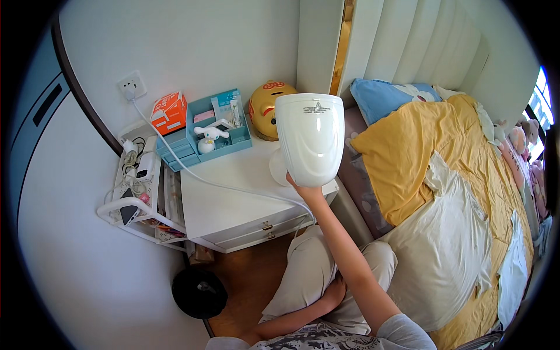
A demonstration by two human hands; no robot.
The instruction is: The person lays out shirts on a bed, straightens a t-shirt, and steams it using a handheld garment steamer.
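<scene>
My right hand (305,190) grips the underside of a glossy white appliance (311,140), shaped like a handheld garment steamer, and holds it up above the front right of the white nightstand (233,204). A rounded white part shows behind it, on its left side. Its white cord (233,188) crosses the nightstand top from the wall socket (132,86) and bends down near my right forearm. Low in my lap, my left hand (334,293) rests between my legs; its fingers are largely hidden behind the right forearm.
A blue organizer (189,151) with a white figurine, an orange box (170,112) and a gold round coin bank (261,105) stand on the nightstand. Left are a white trolley (143,216) and a black bin (199,293). The bed holds yellow bedding (408,146) and white garments (443,251).
</scene>
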